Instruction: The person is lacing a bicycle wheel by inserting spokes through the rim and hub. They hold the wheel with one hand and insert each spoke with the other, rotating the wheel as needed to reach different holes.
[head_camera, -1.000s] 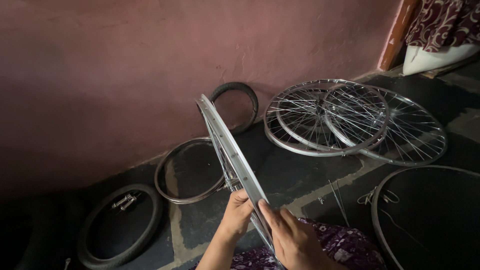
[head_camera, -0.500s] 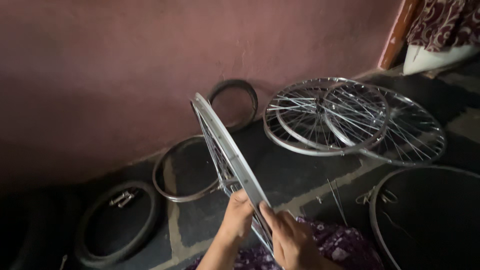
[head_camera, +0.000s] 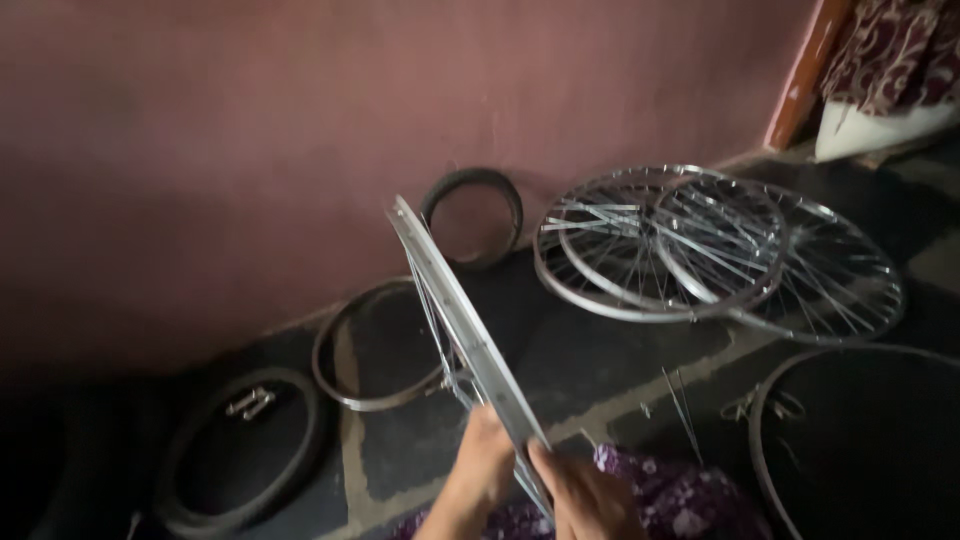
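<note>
A big pink wall (head_camera: 300, 130) stood at the back, and a dark floor (head_camera: 600, 350) with pale lines ran along under it. At the right edge a large dark ring (head_camera: 765, 470) lay flat on the floor, partly cut off by the edge of the view. Up from it, shiny spoked wheels (head_camera: 700, 250) lay in a pile, one on top of another, near the wall. In the middle, a silver wheel rim (head_camera: 465, 340) with thin spokes stood up on its edge, tilted, with its top near the wall and its bottom down by the person's lap. The left hand (head_camera: 485, 465) was closed on the rim from the left side, fingers curled over the metal. The right hand (head_camera: 585, 495) gripped the same rim low down from the right side, just beside the other hand. At the bottom left a black tyre (head_camera: 240, 455) lay flat, with a small pale thing inside its ring that was too blurry to tell. Between it and the held rim a bare metal hoop (head_camera: 345, 375) lay flat on the floor. A smaller black tyre (head_camera: 475, 215) leaned on the wall behind the top of the rim. Purple flowery cloth (head_camera: 660, 495) showed under the hands. A few loose thin spokes (head_camera: 680, 410) lay on the floor close by.
</note>
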